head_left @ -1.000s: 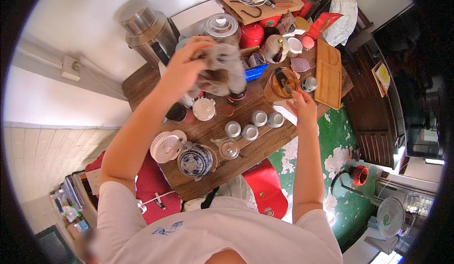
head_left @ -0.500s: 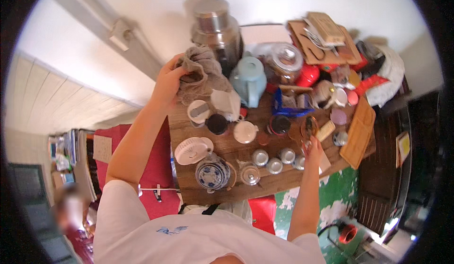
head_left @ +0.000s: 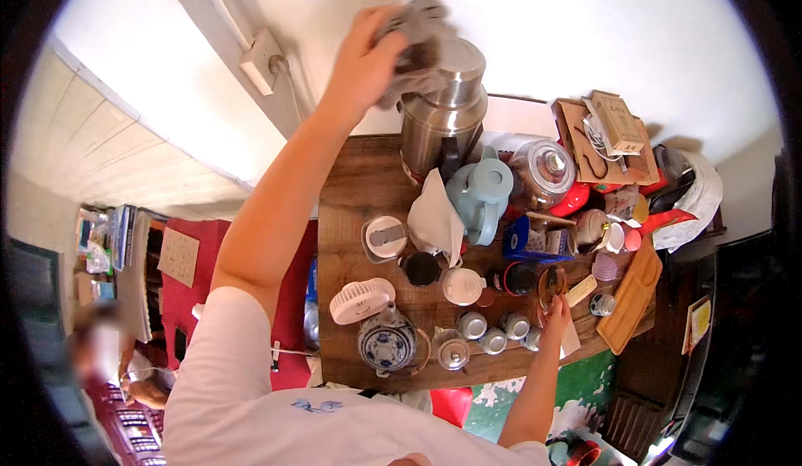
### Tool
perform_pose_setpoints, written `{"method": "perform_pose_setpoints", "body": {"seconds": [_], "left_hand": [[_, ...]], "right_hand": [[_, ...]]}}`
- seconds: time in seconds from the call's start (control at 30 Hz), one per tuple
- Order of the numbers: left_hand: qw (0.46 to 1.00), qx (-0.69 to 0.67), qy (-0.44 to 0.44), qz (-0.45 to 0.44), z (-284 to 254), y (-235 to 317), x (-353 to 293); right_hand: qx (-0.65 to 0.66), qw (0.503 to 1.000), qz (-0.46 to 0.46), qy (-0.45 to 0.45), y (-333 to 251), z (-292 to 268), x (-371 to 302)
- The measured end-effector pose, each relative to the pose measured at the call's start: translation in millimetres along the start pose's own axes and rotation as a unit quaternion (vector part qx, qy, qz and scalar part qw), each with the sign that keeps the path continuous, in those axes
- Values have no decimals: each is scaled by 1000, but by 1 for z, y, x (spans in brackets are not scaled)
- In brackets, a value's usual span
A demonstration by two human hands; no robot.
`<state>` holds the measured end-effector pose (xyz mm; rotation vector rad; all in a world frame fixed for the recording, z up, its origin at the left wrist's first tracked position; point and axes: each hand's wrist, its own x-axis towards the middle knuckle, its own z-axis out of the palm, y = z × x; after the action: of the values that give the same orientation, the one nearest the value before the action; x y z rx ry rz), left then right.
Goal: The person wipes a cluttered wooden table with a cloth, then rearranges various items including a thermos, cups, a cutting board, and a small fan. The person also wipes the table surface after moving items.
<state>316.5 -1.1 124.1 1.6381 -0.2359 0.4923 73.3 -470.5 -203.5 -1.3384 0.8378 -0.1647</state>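
My left hand (head_left: 366, 63) is raised at the back left of the wooden table (head_left: 357, 184), closed round a crumpled grey cloth (head_left: 411, 30). Slightly blurred, the cloth hangs beside the lid of a tall steel vacuum flask (head_left: 439, 124) and covers part of its edge. Low on the right of the table, my right hand (head_left: 556, 309) has its fingers closed at the near edge of a round amber-brown object (head_left: 549, 282); its exact kind is unclear. A cream block (head_left: 582, 289) lies just right of those fingers, and several small silvery cans (head_left: 513, 326) stand to their left.
A pale blue jug (head_left: 482, 195), a lidded glass jar (head_left: 543, 169) and a blue box (head_left: 535, 240) crowd the middle. In front stand a blue-and-white teapot (head_left: 387, 342) and a white fan (head_left: 361, 299). A wooden board (head_left: 628, 303) lies right. Another person (head_left: 109, 353) is far left.
My left hand has lifted the grey cloth up and back from beside the flask's body to its lid. My right hand stays at the amber-brown object. The whole view has shifted.
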Motion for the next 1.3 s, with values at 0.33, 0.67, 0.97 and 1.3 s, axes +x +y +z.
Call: {"method": "perform_pose_setpoints", "body": {"seconds": [0.33,0.67,0.97,1.3], "left_hand": [[818,532,-173,137,54,-37,45],[992,-11,-103,-75,-13,-112,41],[992,63,26,-104,-79,-126,-2],[916,69,-347,-190,-121,-116,22]], "right_hand": [[-223,889,-399,-36,-170,204,-122],[-363,870,-315,-109,-147,387,-103],[-276,860,-343,-258,-129,396,-87],[-274,792,-337,-430,-136,441,-96]]}}
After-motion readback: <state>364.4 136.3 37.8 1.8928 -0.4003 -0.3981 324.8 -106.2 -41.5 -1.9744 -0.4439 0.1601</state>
